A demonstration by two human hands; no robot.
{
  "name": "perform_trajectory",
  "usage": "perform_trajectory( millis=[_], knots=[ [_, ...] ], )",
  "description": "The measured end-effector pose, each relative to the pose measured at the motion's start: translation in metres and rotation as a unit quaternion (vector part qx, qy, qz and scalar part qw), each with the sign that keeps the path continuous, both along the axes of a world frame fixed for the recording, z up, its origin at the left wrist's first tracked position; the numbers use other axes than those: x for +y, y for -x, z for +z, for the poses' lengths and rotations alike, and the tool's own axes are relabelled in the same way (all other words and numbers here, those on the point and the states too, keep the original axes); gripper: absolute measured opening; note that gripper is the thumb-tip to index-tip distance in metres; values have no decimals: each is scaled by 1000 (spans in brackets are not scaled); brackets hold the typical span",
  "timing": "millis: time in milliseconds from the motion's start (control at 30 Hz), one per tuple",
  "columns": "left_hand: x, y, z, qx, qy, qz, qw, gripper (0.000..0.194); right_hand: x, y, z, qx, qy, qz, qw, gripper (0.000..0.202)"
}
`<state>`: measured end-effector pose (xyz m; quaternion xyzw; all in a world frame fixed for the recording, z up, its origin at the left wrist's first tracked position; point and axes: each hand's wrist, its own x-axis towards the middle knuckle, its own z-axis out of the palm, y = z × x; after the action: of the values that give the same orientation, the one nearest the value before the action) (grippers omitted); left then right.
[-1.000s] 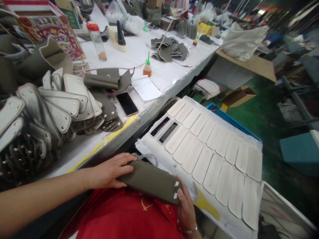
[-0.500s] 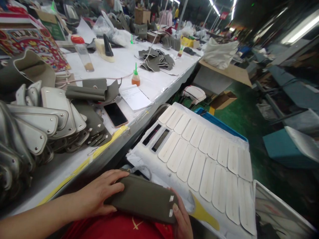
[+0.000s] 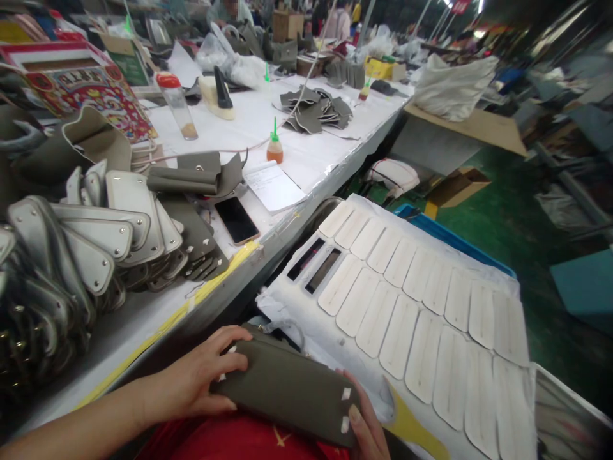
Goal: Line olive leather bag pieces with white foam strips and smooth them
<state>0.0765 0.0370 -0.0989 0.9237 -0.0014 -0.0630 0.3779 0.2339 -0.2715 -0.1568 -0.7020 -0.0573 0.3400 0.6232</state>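
Low in the head view, a dark olive leather-like panel (image 3: 287,386) lies across my lap, rounded at its corners. Small whitish patches mark both of its ends. My left hand (image 3: 208,374) grips the panel's left end, thumb below and fingers over the top. Around its right end curls my right hand (image 3: 366,418), with the thumb on the face near two patches. Beside my right hand, a yellow curved strip (image 3: 414,428) rests on a board of white rounded pieces (image 3: 378,300). The panel's underside is hidden.
A pile of pale riveted pieces (image 3: 98,236) covers the left of the white table (image 3: 230,131). A phone (image 3: 237,220), a notepad (image 3: 274,186) and a small orange bottle (image 3: 274,149) lie near its edge. Beyond the board are a blue tray (image 3: 454,236) and a cardboard box (image 3: 460,186).
The view has shifted, so most things appear farther right. My hands still hold the panel, and the patches at its left end now show beside my left fingers.
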Motion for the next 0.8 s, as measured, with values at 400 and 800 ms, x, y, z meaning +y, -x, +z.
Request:
perform_trajectory(
  millis=[400,800],
  knots=[
    [0,4,-2,-39,-20,14,999,33,1,1,2,-16,5,5,1000,49],
    [-22,-32,-16,-188,-194,-119,956,37,3,6,12,-34,-63,-5,997,43]
  ],
)
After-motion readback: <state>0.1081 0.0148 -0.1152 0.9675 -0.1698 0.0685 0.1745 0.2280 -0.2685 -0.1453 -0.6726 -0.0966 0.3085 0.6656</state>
